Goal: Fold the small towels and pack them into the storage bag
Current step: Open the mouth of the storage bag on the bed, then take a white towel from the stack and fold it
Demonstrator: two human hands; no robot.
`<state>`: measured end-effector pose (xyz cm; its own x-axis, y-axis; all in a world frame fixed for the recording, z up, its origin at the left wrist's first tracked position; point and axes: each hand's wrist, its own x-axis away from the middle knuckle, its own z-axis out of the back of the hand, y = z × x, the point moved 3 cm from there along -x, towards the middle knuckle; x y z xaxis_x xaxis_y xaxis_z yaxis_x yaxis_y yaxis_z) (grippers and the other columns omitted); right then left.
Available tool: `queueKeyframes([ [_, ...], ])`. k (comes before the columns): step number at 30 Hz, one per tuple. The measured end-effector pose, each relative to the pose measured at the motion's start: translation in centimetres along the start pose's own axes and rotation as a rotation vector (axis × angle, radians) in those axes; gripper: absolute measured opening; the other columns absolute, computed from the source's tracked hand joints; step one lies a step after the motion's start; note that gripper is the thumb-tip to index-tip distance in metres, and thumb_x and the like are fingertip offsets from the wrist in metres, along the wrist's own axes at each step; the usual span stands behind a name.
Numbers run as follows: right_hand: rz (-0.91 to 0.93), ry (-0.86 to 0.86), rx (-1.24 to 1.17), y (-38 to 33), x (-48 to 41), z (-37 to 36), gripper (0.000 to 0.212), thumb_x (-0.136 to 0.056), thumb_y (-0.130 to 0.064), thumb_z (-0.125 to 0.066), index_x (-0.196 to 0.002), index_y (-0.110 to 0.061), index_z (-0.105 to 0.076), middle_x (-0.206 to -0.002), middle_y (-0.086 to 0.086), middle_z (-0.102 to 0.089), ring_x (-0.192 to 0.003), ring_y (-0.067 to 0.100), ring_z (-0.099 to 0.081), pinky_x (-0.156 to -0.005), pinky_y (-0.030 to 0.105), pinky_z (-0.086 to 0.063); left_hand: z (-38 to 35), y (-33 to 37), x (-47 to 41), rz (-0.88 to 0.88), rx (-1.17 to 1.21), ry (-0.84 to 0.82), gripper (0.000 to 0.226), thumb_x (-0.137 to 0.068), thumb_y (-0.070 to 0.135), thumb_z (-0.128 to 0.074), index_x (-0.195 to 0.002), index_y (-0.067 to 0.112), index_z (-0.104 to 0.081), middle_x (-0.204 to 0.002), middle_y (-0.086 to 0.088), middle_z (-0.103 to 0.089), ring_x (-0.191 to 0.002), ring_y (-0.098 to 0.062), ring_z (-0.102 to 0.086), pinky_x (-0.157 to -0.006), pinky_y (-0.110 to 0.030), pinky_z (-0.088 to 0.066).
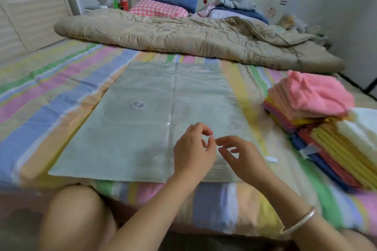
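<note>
A flat, translucent grey-green storage bag (142, 120) with a round white valve (138, 105) lies spread on the striped bed. Both hands hover over its near right corner. My left hand (193, 149) has its fingers loosely curled with thumb and forefinger close together. My right hand (242, 157) has its fingers spread and relaxed. Neither hand plainly holds anything. A stack of small folded towels (344, 146) in white, yellow, red and blue sits on the bed at the right. Behind it is a second stack (289, 108) topped by a rumpled pink towel (318, 91).
A beige quilt (183, 36) lies bunched across the far side of the bed, with pillows and clothes behind it. A small white clip (272, 159) rests on the sheet beside the bag. My knee (75, 216) is at the bed's near edge.
</note>
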<state>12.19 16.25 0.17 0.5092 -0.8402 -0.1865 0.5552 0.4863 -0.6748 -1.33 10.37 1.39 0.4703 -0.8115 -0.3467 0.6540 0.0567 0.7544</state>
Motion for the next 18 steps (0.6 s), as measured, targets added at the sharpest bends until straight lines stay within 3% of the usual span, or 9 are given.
queueKeyframes([
  [6, -0.080, 0.318, 0.075, 5.0, 4.2, 7.9, 0.027, -0.088, -0.009, -0.060, -0.099, -0.032, -0.068, -0.098, -0.020, -0.066, -0.087, 0.001, -0.062, -0.077, 0.033, -0.055, -9.1, 6.1, -0.8, -0.174, -0.033, -0.223, 0.008, -0.085, 0.021, -0.053, -0.090, 0.025, -0.057, -0.098, 0.010, -0.062, -0.081, -0.017, -0.063, -0.075, -0.034, -0.048],
  [10, 0.083, 0.626, 0.363, 5.6, 6.5, 14.5, 0.022, -0.082, -0.003, -0.061, -0.090, -0.021, -0.071, -0.088, -0.009, -0.063, -0.082, 0.015, -0.059, -0.066, 0.032, -0.048, -13.0, 10.7, -0.6, -0.318, -0.016, -0.287, 0.010, -0.085, 0.020, -0.053, -0.091, 0.023, -0.060, -0.094, 0.008, -0.061, -0.083, -0.018, -0.062, -0.072, -0.034, -0.046],
  [13, 0.076, 0.796, 0.660, 6.8, 7.1, 19.6, 0.023, -0.080, -0.014, -0.058, -0.100, -0.016, -0.069, -0.107, 0.003, -0.065, -0.100, 0.028, -0.056, -0.081, 0.037, -0.046, -15.5, 13.2, -0.7, -0.371, 0.002, -0.323, 0.010, -0.084, 0.020, -0.053, -0.091, 0.025, -0.059, -0.094, 0.007, -0.061, -0.083, -0.018, -0.062, -0.070, -0.034, -0.047],
  [14, -0.037, 0.782, 0.739, 8.0, 6.9, 21.1, 0.031, -0.083, -0.021, -0.056, -0.113, -0.016, -0.064, -0.122, 0.007, -0.060, -0.115, 0.031, -0.051, -0.093, 0.041, -0.043, -16.2, 13.9, -0.6, -0.377, 0.008, -0.336, 0.010, -0.084, 0.020, -0.053, -0.091, 0.024, -0.060, -0.094, 0.007, -0.062, -0.084, -0.017, -0.061, -0.070, -0.034, -0.047],
  [16, -0.352, 0.614, 0.809, 11.0, 6.4, 23.3, 0.059, -0.091, -0.044, -0.050, -0.142, -0.017, -0.038, -0.151, 0.012, -0.033, -0.142, 0.032, -0.023, -0.114, 0.044, -0.021, -17.6, 15.2, -0.5, -0.382, 0.010, -0.370, 0.010, -0.085, 0.020, -0.054, -0.091, 0.024, -0.060, -0.095, 0.007, -0.062, -0.085, -0.017, -0.060, -0.071, -0.032, -0.047],
  [18, -0.570, 0.408, 0.796, 14.0, 6.2, 24.6, 0.085, -0.088, -0.064, -0.042, -0.152, -0.019, -0.010, -0.160, 0.009, -0.008, -0.148, 0.027, -0.003, -0.120, 0.043, -0.007, -18.7, 16.4, -0.2, -0.392, 0.019, -0.398, 0.009, -0.084, 0.020, -0.054, -0.090, 0.025, -0.059, -0.095, 0.008, -0.062, -0.085, -0.016, -0.060, -0.073, -0.032, -0.048],
])
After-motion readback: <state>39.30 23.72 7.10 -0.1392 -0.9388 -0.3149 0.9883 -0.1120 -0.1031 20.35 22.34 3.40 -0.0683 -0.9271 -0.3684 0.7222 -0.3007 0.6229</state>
